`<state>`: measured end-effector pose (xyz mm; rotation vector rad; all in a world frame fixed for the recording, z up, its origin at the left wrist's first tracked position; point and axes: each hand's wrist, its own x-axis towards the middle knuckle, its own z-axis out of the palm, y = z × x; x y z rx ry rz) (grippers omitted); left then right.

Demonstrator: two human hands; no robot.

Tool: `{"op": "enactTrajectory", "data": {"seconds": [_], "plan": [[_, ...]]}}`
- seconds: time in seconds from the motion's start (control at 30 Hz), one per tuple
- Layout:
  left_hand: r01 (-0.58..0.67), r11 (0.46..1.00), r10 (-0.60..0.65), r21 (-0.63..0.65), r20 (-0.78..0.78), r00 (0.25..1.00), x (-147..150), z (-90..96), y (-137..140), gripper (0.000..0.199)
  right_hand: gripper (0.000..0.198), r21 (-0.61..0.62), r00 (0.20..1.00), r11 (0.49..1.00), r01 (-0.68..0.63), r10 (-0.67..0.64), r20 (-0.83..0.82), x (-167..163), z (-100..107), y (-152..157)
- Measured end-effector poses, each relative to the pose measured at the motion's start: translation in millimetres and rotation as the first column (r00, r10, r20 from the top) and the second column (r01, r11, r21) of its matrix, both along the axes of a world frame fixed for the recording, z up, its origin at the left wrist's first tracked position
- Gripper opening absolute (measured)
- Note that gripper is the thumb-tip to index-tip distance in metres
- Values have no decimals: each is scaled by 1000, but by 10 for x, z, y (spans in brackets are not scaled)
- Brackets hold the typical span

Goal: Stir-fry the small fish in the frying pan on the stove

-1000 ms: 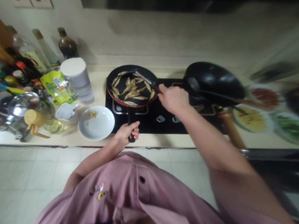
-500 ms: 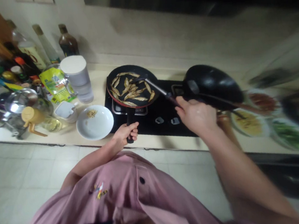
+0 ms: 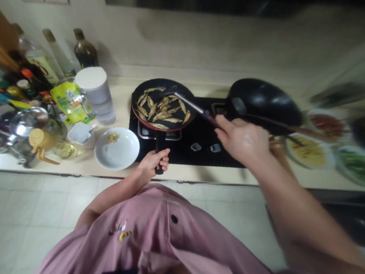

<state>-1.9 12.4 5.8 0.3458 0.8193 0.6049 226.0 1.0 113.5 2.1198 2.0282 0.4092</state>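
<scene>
My left hand (image 3: 155,162) is closed round the black handle of a frying pan (image 3: 134,92), which rests on the left burner of the black gas stove (image 3: 201,157). Several small browned fish (image 3: 165,112) lie in the pan, some in the middle and others along the edge. With my right hand (image 3: 244,138) I grip the dark handle of a spatula (image 3: 189,102). Its metal shaft slants up and left, and its dark head is over the far part of the pan among the fish.
A black wok (image 3: 263,97) stands on the right burner. Plates of yellow food (image 3: 309,151), green vegetables (image 3: 360,165) and reddish food (image 3: 328,125) sit at the right. Left of the stove are a white plate (image 3: 118,155) with chopped bits, a stacked container (image 3: 95,94) and several bottles (image 3: 85,49).
The spatula head has shifted slightly within the pan, and a few fish near it lie differently. My right hand has moved a little to the right. My left hand keeps its hold.
</scene>
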Motion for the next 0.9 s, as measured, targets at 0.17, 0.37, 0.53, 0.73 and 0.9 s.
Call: {"op": "enactTrajectory", "data": {"seconds": [0.17,0.37,0.53,0.73,0.9], "plan": [[1,1000,-1,-3,0,1000,3,-13,4,40,47,-18,999,999,-31,32,40,-30,-40,9],[2,1000,-2,-8,21,1000,3,-47,12,40,48,18,999,1000,-14,13,51,-31,-44,18],[1,1000,-1,-10,14,1000,9,-43,15,40,47,-13,999,999,-48,48,21,-89,-123,94],[2,1000,-2,-11,-2,1000,3,-5,7,37,46,36,1000,999,-20,19,20,-26,-58,19],[-9,999,9,-31,14,1000,5,41,1,33,46,63,996,995,-75,73,44,58,-16,-212]]}}
